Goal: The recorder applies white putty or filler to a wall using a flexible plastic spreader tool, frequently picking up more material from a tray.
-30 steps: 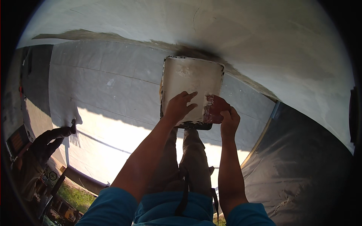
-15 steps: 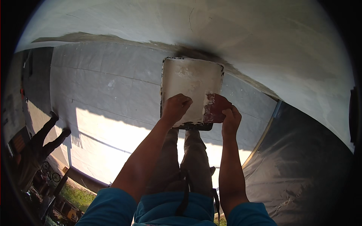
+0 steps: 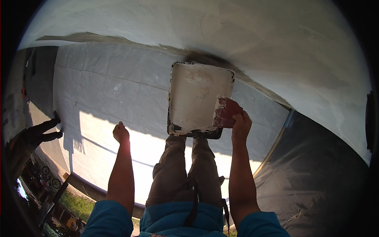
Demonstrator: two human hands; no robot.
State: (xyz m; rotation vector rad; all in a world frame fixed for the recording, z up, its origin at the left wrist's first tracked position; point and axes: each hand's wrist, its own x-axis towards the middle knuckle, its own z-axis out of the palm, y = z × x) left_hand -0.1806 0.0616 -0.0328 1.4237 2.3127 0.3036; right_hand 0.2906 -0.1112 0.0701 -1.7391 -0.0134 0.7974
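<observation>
My right hand (image 3: 241,125) pinches a dark red flat spreader (image 3: 230,112) between thumb and fingers. Whitish paste clings to the spreader's left edge, which overlaps the right side of a tray. That rectangular tray (image 3: 211,134) has a dark, paste-crusted rim and is coated inside with pale paste. What supports it cannot be made out. Off to the left of the tray, my left hand (image 3: 121,133) is raised with its fingers closed and touches nothing around it. Whether something small is inside those fingers is hidden.
A pale plastered wall (image 3: 276,47) curves across the top. Large grey floor panels (image 3: 130,85) lie below, partly sunlit. Dark sheeting (image 3: 316,170) spreads at the right, beside a long edge strip (image 3: 272,152). At far left stands another person (image 3: 39,132).
My left hand has moved left and down, away from over the tray. My right hand and the spreader stay nearly in place. The other person's legs have shifted.
</observation>
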